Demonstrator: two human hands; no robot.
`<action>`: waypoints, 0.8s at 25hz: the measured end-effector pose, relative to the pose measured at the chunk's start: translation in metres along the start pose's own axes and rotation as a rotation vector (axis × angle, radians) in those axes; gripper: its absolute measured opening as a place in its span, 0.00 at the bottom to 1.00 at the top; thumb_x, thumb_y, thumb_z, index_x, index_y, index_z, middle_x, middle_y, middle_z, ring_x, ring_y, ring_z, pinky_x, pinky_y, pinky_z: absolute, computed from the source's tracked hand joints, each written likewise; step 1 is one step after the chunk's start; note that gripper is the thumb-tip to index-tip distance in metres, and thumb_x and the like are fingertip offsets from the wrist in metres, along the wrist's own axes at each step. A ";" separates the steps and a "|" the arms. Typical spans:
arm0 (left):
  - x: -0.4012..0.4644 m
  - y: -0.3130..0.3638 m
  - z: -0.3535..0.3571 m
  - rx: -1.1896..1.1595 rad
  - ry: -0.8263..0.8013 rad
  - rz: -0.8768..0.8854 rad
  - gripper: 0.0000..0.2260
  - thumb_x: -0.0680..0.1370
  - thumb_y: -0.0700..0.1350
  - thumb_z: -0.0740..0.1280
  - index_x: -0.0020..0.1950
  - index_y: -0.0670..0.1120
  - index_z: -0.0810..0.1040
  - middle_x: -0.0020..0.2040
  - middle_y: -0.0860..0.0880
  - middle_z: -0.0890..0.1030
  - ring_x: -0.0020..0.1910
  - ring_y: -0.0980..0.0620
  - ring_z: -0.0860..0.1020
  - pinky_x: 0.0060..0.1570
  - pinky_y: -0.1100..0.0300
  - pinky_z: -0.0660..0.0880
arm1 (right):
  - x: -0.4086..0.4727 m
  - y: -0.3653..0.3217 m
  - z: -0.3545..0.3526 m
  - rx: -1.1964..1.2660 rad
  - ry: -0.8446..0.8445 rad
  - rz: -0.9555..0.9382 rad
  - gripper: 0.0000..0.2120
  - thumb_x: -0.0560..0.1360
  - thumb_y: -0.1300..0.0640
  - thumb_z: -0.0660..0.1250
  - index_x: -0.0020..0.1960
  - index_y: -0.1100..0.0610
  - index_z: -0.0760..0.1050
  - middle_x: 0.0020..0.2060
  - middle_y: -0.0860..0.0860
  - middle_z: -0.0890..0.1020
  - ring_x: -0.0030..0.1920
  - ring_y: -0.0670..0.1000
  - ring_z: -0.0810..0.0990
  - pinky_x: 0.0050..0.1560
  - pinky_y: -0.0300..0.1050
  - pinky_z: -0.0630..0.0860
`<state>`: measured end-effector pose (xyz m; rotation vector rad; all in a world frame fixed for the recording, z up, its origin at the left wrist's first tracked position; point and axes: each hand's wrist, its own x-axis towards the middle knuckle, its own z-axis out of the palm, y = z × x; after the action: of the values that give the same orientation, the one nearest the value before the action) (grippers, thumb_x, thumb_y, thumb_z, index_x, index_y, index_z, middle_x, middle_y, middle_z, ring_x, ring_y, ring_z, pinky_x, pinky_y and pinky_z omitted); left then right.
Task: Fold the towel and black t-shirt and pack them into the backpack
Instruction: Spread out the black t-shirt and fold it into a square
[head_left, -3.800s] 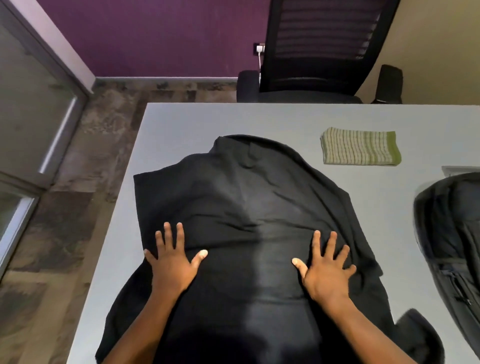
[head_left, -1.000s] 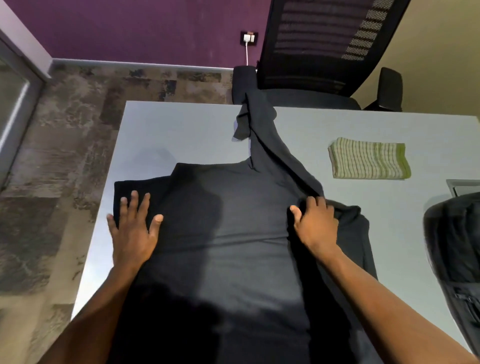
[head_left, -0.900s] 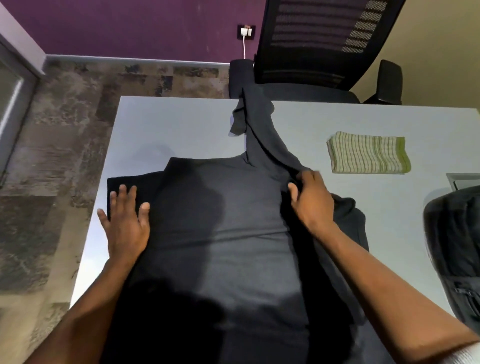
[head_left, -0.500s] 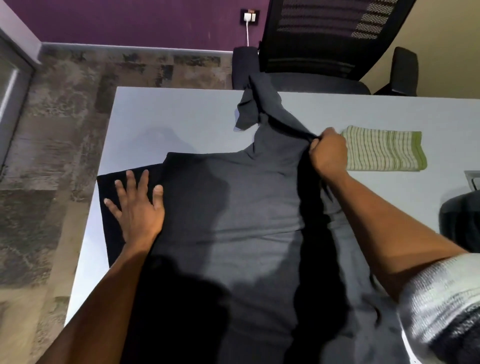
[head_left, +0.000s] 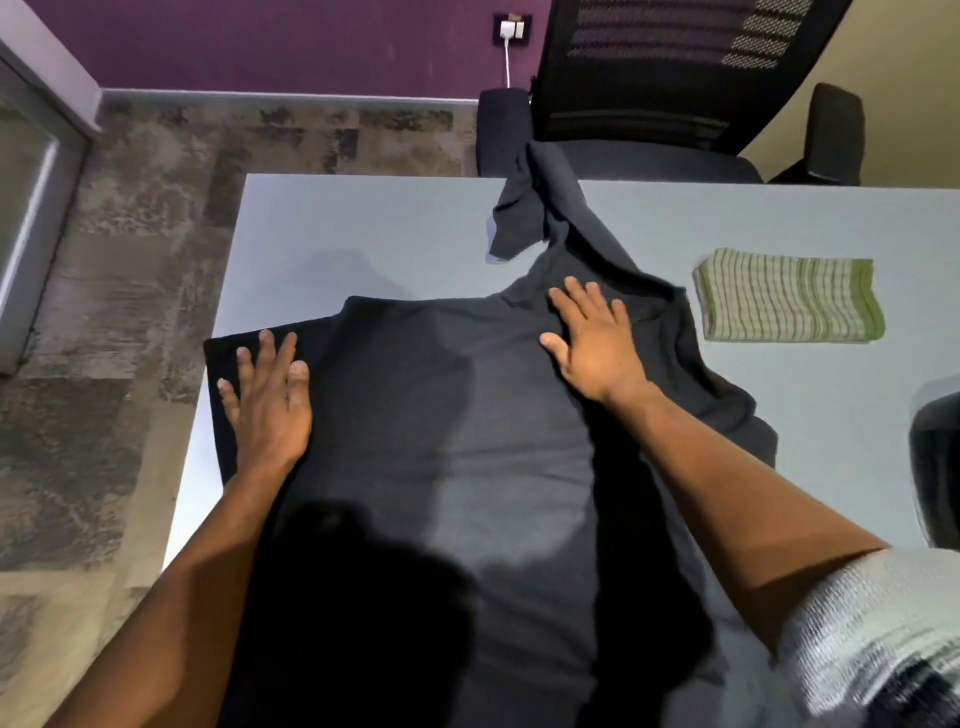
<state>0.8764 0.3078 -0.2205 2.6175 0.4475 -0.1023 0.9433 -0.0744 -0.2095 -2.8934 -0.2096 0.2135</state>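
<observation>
The black t-shirt (head_left: 441, 415) lies spread over the grey table (head_left: 374, 234), one part trailing up to the far edge. My left hand (head_left: 267, 395) presses flat on its left edge with fingers straight. Flat on the upper right part of the shirt rests my right hand (head_left: 592, 338), fingers spread. The folded green-striped towel (head_left: 787, 301) lies on the table to the right of the shirt. A dark backpack (head_left: 937, 467) shows only partly at the right frame edge.
A black office chair (head_left: 675, 78) stands behind the table's far edge. The table's left edge drops to a patterned floor (head_left: 130, 260). A wall socket with a white plug (head_left: 511, 26) sits on the purple wall.
My right hand let go of the shirt fold it pinched near the towel and now lies flat, further left and nearer. My left hand stays pressed on the left edge.
</observation>
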 end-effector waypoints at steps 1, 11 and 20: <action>0.002 -0.005 -0.002 0.019 0.010 0.012 0.23 0.86 0.55 0.46 0.81 0.52 0.58 0.82 0.51 0.52 0.81 0.48 0.45 0.77 0.43 0.37 | -0.001 0.008 0.006 -0.005 -0.015 0.065 0.30 0.82 0.41 0.55 0.81 0.51 0.56 0.81 0.51 0.54 0.81 0.57 0.50 0.78 0.61 0.47; 0.019 -0.027 -0.010 0.206 0.004 0.099 0.27 0.84 0.57 0.52 0.82 0.50 0.53 0.83 0.47 0.51 0.81 0.43 0.46 0.76 0.36 0.41 | -0.023 0.031 -0.005 0.000 0.023 0.158 0.35 0.82 0.40 0.56 0.82 0.54 0.50 0.82 0.53 0.49 0.81 0.58 0.47 0.78 0.65 0.45; -0.219 -0.022 0.023 0.058 0.167 -0.106 0.32 0.80 0.60 0.53 0.81 0.47 0.55 0.82 0.44 0.53 0.80 0.41 0.54 0.73 0.32 0.49 | -0.253 -0.016 0.035 0.138 0.139 0.345 0.34 0.80 0.38 0.53 0.81 0.54 0.54 0.82 0.52 0.51 0.81 0.57 0.50 0.77 0.64 0.48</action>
<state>0.6627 0.2503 -0.2180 2.6694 0.6512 0.0705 0.6878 -0.0915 -0.2066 -2.7722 0.3172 0.0801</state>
